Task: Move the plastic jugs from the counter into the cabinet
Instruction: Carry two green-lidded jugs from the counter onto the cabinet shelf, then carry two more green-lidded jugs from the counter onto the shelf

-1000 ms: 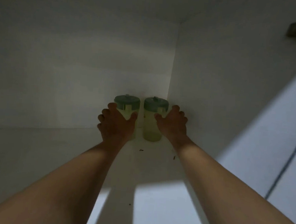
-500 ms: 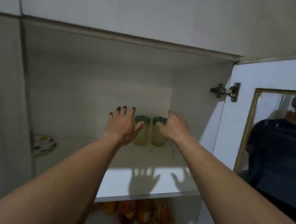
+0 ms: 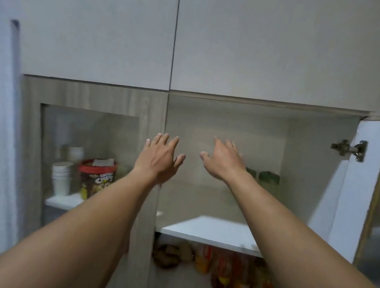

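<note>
Two pale green plastic jugs with dark green lids stand side by side at the back right of the open cabinet's shelf point(image 3: 212, 232). The right jug point(image 3: 269, 180) shows well; the left jug point(image 3: 251, 172) is partly hidden behind my right wrist. My left hand point(image 3: 160, 158) is raised in front of the cabinet's centre post, fingers spread, holding nothing. My right hand point(image 3: 222, 160) is raised inside the opening, also spread and empty, left of and nearer than the jugs.
The cabinet door point(image 3: 369, 197) hangs open at the right on a metal hinge point(image 3: 348, 149). Behind the left glass door are stacked paper cups point(image 3: 62, 177) and a red-lidded tub point(image 3: 98, 178). Bottles point(image 3: 222, 272) and a basket point(image 3: 167, 256) fill the lower shelf.
Both hands have let go of the jugs and drawn back out of the cabinet, shifting left. My view has pulled back and now shows the cabinet front and left glass door.
</note>
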A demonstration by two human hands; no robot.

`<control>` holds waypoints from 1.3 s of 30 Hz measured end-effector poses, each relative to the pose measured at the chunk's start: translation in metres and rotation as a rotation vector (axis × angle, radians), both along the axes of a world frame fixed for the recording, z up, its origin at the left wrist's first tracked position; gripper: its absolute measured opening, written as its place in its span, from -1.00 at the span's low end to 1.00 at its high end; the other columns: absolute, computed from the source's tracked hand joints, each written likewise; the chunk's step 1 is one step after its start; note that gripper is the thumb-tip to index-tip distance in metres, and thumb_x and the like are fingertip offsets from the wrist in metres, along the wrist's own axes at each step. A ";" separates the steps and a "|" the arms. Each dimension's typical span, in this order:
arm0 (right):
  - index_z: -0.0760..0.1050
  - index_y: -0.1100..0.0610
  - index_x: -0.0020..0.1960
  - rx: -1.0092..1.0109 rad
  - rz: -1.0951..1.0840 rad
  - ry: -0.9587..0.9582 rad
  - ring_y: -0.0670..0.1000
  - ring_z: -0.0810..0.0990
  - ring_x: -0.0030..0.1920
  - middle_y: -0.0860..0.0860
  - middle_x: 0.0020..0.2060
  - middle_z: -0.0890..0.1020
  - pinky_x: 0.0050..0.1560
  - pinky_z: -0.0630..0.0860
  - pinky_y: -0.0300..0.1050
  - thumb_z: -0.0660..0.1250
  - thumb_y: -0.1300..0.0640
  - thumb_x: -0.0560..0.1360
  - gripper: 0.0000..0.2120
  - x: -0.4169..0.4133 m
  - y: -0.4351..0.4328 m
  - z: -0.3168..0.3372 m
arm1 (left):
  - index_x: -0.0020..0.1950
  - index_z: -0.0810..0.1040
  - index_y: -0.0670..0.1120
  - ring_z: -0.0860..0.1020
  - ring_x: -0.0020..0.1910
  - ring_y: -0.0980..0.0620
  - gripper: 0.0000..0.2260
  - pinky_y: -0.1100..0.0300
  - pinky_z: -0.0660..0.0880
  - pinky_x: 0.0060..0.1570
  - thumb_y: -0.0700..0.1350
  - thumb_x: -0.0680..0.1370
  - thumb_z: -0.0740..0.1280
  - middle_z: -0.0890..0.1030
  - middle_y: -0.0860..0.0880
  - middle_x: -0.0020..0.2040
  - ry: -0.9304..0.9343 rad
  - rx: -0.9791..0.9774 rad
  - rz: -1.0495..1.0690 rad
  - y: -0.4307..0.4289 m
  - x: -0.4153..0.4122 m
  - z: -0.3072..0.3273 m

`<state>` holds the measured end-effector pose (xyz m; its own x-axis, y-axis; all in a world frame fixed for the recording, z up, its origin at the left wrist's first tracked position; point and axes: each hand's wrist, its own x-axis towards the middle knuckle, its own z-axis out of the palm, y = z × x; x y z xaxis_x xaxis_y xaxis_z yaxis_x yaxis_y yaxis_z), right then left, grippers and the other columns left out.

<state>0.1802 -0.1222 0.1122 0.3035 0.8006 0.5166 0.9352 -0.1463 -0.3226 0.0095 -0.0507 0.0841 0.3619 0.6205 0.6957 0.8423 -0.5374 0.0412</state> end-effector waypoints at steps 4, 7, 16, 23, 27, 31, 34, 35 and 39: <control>0.10 0.10 0.60 0.001 0.155 -0.015 0.22 0.10 0.59 0.22 0.56 0.21 0.52 0.12 0.30 0.19 -0.18 0.60 -0.32 -0.058 0.006 0.002 | 0.56 0.15 -0.05 0.10 0.55 -0.17 -0.41 -0.16 0.08 0.48 0.22 0.60 0.07 0.19 -0.19 0.56 -0.040 -0.017 0.168 -0.020 -0.068 -0.002; 0.12 0.11 0.59 -0.005 0.299 -0.006 0.22 0.12 0.58 0.23 0.55 0.23 0.52 0.14 0.30 0.20 -0.18 0.59 -0.31 -0.109 0.011 -0.002 | 0.57 0.14 -0.04 0.07 0.56 -0.16 -0.41 -0.17 0.06 0.49 0.21 0.61 0.07 0.17 -0.19 0.56 -0.051 -0.036 0.311 -0.042 -0.125 -0.010; 0.11 0.12 0.59 -0.095 0.650 0.002 0.22 0.12 0.57 0.23 0.54 0.23 0.50 0.13 0.31 0.19 -0.15 0.58 -0.32 -0.275 0.014 -0.042 | 0.57 0.14 -0.06 0.07 0.56 -0.17 -0.42 -0.19 0.07 0.48 0.20 0.62 0.03 0.17 -0.18 0.56 -0.052 -0.125 0.643 -0.108 -0.291 -0.054; 0.16 0.14 0.56 -0.133 0.854 0.016 0.23 0.17 0.54 0.23 0.51 0.28 0.47 0.23 0.27 0.20 -0.12 0.60 -0.38 -0.393 0.005 -0.068 | 0.56 0.15 -0.06 0.10 0.55 -0.17 -0.42 -0.16 0.11 0.49 0.20 0.62 0.03 0.20 -0.18 0.55 -0.113 -0.181 0.840 -0.149 -0.406 -0.091; 0.15 0.14 0.56 -0.151 0.926 0.029 0.24 0.21 0.53 0.22 0.51 0.28 0.46 0.24 0.30 0.19 -0.12 0.61 -0.38 -0.459 0.006 -0.087 | 0.54 0.20 -0.06 0.16 0.53 -0.16 -0.41 -0.15 0.16 0.47 0.22 0.60 0.03 0.27 -0.18 0.52 -0.154 -0.201 0.903 -0.166 -0.465 -0.116; 0.15 0.12 0.56 -0.178 1.015 0.038 0.24 0.25 0.50 0.20 0.49 0.30 0.44 0.25 0.25 0.19 -0.10 0.61 -0.40 -0.521 0.002 -0.118 | 0.51 0.25 -0.06 0.21 0.50 -0.15 -0.45 -0.10 0.21 0.45 0.19 0.60 0.10 0.30 -0.16 0.50 -0.267 -0.200 0.943 -0.180 -0.511 -0.145; 0.16 0.11 0.55 -0.230 1.060 0.036 0.25 0.30 0.47 0.18 0.46 0.33 0.41 0.32 0.27 0.20 -0.11 0.60 -0.39 -0.566 0.006 -0.148 | 0.51 0.25 -0.04 0.20 0.50 -0.15 -0.47 -0.10 0.23 0.44 0.18 0.60 0.14 0.28 -0.16 0.51 -0.341 -0.234 0.989 -0.187 -0.542 -0.173; 0.18 0.12 0.54 -0.249 1.073 0.032 0.25 0.32 0.45 0.18 0.44 0.34 0.38 0.34 0.27 0.20 -0.11 0.59 -0.40 -0.580 0.008 -0.157 | 0.51 0.25 -0.05 0.20 0.50 -0.15 -0.46 -0.09 0.23 0.44 0.17 0.60 0.14 0.28 -0.16 0.51 -0.363 -0.248 1.005 -0.188 -0.553 -0.182; 0.22 0.14 0.51 -0.313 1.128 0.026 0.25 0.34 0.42 0.19 0.43 0.35 0.37 0.35 0.23 0.22 -0.10 0.60 -0.42 -0.637 0.021 -0.199 | 0.51 0.25 -0.04 0.25 0.47 -0.13 -0.46 -0.08 0.26 0.41 0.16 0.59 0.18 0.32 -0.11 0.48 -0.480 -0.270 1.061 -0.187 -0.593 -0.221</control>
<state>-0.4571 -0.1017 -0.0872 -0.6526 0.7139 0.2537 0.5793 0.6860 -0.4402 -0.5834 -0.2381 -0.1372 -0.6806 0.5996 0.4209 0.7283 0.4915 0.4775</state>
